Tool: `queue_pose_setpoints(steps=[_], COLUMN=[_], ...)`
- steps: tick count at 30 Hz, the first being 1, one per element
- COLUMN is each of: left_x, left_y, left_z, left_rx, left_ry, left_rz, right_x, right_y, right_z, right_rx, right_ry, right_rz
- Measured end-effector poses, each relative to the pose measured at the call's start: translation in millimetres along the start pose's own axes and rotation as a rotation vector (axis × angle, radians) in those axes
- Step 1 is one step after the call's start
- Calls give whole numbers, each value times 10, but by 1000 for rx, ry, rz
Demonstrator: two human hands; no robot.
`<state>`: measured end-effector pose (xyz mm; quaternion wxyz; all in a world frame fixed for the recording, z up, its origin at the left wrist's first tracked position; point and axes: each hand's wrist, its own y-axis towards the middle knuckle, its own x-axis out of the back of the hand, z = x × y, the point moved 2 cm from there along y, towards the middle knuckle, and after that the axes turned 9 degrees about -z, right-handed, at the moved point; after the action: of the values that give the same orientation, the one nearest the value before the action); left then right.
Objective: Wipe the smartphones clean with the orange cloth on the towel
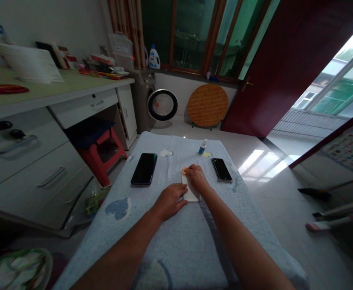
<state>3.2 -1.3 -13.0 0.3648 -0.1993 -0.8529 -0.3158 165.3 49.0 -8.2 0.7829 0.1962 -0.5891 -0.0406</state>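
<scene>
A flat white rectangular object (192, 197), about the size of a phone, lies on the cloth-covered table between my hands. My left hand (170, 198) steadies its left edge, with fingers on top and the thumb at the near corner. Over its far end, my right hand (197, 177) is closed on a small orange pad (184, 171), pressed to the surface. That hand and wrist cover part of the white object. To the left lies a large black phone (144, 169), and to the right a smaller phone (221, 169). A small spray bottle (202, 148) stands upright beyond my right hand.
The light blue patterned cloth (176, 245) drapes over the table edges. A desk (82, 90) with a red stool (104, 151) is at left. Behind are a washing machine (144, 104) with its round door ajar, a round wooden board (208, 105) and a dark red door (267, 72).
</scene>
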Motion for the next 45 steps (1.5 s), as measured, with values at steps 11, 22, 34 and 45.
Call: queue_pose_setpoints(steps=[11, 22, 34, 45], left_x=[47, 35, 3, 153], left_y=[-31, -39, -75, 16], left_z=[3, -8, 18, 41], left_rx=[9, 35, 27, 144], left_ry=[-5, 16, -26, 168], left_rz=[-20, -14, -76, -210], right_x=[117, 7, 366, 554], right_y=[-400, 31, -622, -784], right_z=[123, 24, -164, -107], right_rx=[68, -107, -267, -400], right_ry=[20, -47, -71, -175], right_rz=[-11, -7, -36, -264])
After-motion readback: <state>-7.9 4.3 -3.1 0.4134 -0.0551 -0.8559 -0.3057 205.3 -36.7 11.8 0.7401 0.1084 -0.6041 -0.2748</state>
